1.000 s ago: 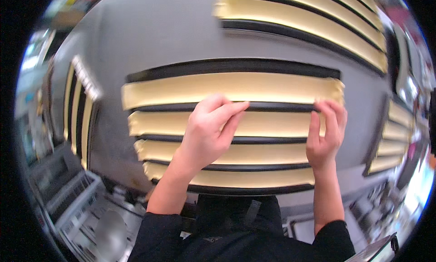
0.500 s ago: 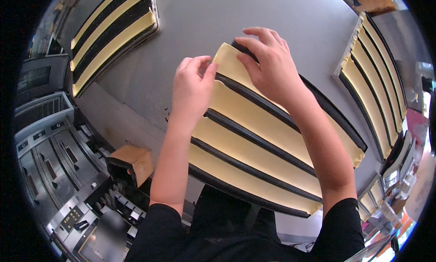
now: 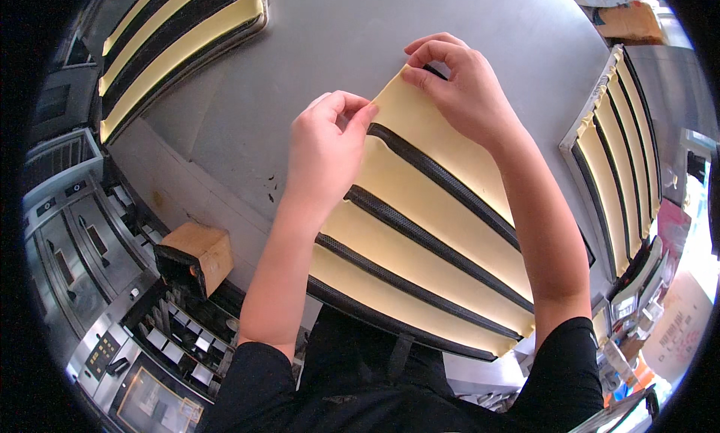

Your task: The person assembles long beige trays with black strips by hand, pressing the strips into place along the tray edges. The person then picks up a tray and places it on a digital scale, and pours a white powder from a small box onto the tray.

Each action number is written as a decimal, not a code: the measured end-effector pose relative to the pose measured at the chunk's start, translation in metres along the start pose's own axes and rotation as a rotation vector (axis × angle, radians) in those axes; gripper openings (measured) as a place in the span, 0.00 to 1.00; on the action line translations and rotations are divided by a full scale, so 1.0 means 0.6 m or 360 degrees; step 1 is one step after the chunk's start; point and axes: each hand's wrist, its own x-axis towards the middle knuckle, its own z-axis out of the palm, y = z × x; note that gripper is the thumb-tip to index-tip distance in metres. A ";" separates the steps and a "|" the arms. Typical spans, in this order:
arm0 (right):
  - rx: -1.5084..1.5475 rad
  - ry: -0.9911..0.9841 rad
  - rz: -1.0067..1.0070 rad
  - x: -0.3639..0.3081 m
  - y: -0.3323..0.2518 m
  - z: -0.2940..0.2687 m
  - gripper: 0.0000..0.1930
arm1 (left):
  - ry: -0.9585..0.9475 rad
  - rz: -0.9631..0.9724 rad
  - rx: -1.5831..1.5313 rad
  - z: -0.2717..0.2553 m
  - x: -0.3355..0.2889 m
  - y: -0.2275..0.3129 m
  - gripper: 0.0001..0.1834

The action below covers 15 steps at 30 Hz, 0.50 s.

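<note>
Before me, tilted across the metal table's near edge, a black perforated channelled tray (image 3: 431, 221) carries several pale yellow dough strips (image 3: 420, 200). At the far end, the farthest dough strip (image 3: 420, 110) is held by its end. My left hand (image 3: 326, 144) pinches its left corner between thumb and forefinger. My right hand (image 3: 461, 84) is closed on the corner farther right, with its fingers curled over the end. The strip's end looks drawn straight between both hands. My right forearm hides part of the tray's right side.
Similar loaded trays stand at the far left (image 3: 180, 46) and right (image 3: 619, 155) of the grey metal table (image 3: 322, 28). A brown box (image 3: 196, 254) sits at the lower left, near steel oven-like equipment (image 3: 82, 245).
Both hands have closed on the end of the farthest strip. My right hand moved slightly farther away, and the strip's far end now reaches farther up. The view has shifted slightly.
</note>
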 end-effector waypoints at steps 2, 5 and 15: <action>0.0027 -0.0022 -0.0100 -0.004 -0.002 -0.003 0.09 | 0.0005 0.0061 -0.0021 0.001 -0.005 0.008 0.09; -0.0129 -0.0046 -0.0306 -0.018 -0.006 -0.011 0.07 | -0.0010 0.0181 0.0071 0.006 -0.014 0.024 0.08; -0.0395 0.0028 -0.0488 -0.034 -0.016 -0.017 0.03 | 0.0158 0.0516 0.0408 0.036 -0.026 0.008 0.11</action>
